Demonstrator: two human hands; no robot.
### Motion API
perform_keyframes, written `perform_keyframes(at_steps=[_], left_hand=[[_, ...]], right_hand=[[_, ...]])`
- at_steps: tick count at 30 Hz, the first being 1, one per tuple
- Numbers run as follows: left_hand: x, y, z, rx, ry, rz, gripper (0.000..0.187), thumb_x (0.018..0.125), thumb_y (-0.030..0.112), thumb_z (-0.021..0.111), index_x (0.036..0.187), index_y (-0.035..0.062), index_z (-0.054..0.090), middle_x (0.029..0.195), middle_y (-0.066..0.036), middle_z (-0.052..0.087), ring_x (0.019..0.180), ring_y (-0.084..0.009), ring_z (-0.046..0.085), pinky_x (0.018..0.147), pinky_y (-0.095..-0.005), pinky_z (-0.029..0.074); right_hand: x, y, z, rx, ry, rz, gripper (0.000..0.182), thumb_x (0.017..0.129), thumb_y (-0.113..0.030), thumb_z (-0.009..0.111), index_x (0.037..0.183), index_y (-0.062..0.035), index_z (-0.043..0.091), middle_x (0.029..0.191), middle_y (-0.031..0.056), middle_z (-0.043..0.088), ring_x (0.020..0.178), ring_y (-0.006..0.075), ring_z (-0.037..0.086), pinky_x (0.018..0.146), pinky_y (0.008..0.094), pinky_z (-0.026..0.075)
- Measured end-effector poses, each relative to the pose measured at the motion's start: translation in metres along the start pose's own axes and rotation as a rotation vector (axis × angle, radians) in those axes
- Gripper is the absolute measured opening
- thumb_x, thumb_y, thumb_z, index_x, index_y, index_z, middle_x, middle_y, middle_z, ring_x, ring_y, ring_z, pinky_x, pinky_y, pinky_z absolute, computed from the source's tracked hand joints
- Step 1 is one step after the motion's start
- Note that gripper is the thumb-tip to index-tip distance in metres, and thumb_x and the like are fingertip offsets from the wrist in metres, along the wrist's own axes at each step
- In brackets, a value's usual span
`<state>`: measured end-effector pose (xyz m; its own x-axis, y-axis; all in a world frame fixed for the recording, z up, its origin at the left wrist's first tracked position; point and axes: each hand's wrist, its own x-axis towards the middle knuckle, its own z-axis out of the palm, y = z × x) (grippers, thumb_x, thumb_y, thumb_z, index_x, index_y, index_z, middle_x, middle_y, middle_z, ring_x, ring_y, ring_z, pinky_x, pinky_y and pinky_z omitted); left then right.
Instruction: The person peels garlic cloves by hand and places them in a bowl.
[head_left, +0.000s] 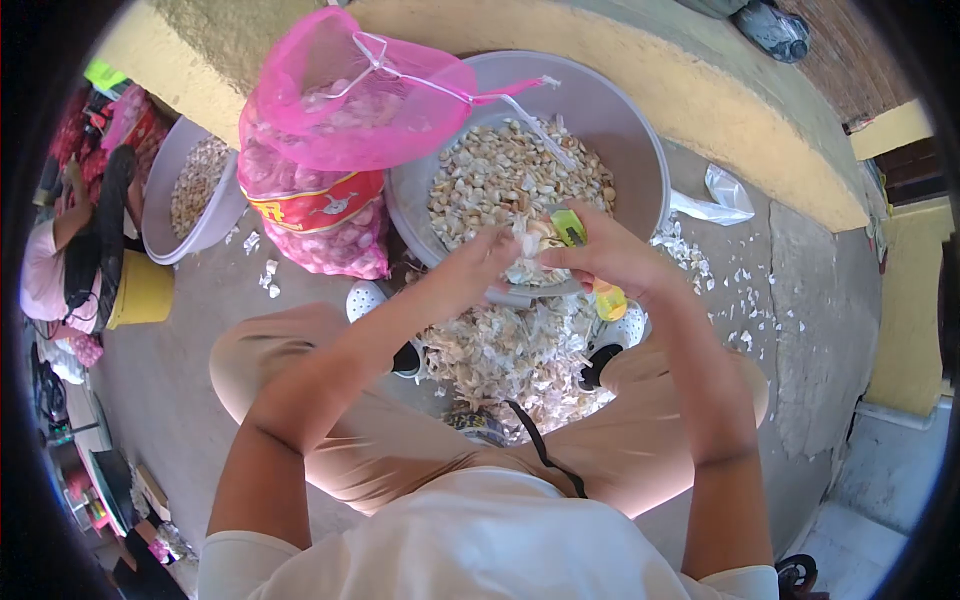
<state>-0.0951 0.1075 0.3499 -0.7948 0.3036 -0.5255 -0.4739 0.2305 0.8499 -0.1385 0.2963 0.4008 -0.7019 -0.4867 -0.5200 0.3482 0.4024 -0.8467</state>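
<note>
Over the near rim of a large grey tub (645, 130), my two hands meet at a whitish piece of garlic (535, 240) with loose skin. My left hand (482, 262) is closed, its fingertips pinching the garlic's left side. In my right hand (612, 252) is a yellow-green utility knife (568, 227); its tail end shows below my palm, while the blade is hidden. The right thumb points at the garlic. Inside the tub lies a heap of garlic cloves (500, 175).
A pink mesh sack of garlic (315, 200) leans against the tub's left side. Garlic skins (510, 350) pile between my shoes. At far left, another person (75, 240) sits by a second tub (215, 220) and a yellow bucket (142, 288). A low yellow wall (700, 110) curves behind.
</note>
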Motion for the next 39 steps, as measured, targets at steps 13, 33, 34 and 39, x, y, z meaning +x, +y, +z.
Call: perform_keyframes(at_steps=[13, 33, 34, 39], left_hand=[[-0.002, 0.082, -0.03, 0.057, -0.076, 0.213, 0.043, 0.088, 0.039, 0.043, 0.117, 0.0077, 0.041, 0.078, -0.001, 0.052, 0.057, -0.0069, 0.05, 0.045, -0.0191, 0.042], [0.03, 0.098, -0.017, -0.034, 0.31, 0.413, 0.038, 0.091, 0.03, 0.032, 0.095, 0.0007, 0.055, 0.066, -0.008, 0.055, 0.053, -0.0152, 0.054, 0.044, -0.0275, 0.041], [0.029, 0.099, -0.021, 0.042, 0.287, 0.363, 0.038, 0.091, 0.029, 0.033, 0.093, -0.0017, 0.056, 0.065, -0.011, 0.057, 0.056, -0.0186, 0.057, 0.048, -0.0313, 0.044], [0.046, 0.087, -0.031, 0.278, 0.422, 0.768, 0.041, 0.091, 0.03, 0.032, 0.094, -0.002, 0.057, 0.069, -0.012, 0.058, 0.061, -0.021, 0.058, 0.057, -0.0337, 0.044]], right_hand=[[0.004, -0.034, 0.021, 0.046, 0.284, -0.352, 0.042, 0.077, -0.023, 0.063, 0.112, -0.0056, 0.049, 0.073, 0.0013, 0.056, 0.056, 0.0051, 0.05, 0.042, 0.0191, 0.038], [0.041, -0.047, 0.039, 0.446, 0.597, -0.645, 0.035, 0.085, -0.025, 0.055, 0.113, -0.0033, 0.05, 0.066, 0.0021, 0.051, 0.046, 0.0058, 0.043, 0.04, 0.02, 0.035], [0.041, -0.046, 0.038, 0.43, 0.594, -0.621, 0.035, 0.085, -0.026, 0.054, 0.112, -0.0032, 0.05, 0.067, 0.0018, 0.052, 0.046, 0.0052, 0.043, 0.04, 0.0197, 0.035], [0.041, -0.047, 0.031, 0.372, 0.538, -0.496, 0.038, 0.084, -0.031, 0.055, 0.109, -0.003, 0.051, 0.067, 0.0017, 0.052, 0.046, 0.0049, 0.045, 0.038, 0.0198, 0.038]])
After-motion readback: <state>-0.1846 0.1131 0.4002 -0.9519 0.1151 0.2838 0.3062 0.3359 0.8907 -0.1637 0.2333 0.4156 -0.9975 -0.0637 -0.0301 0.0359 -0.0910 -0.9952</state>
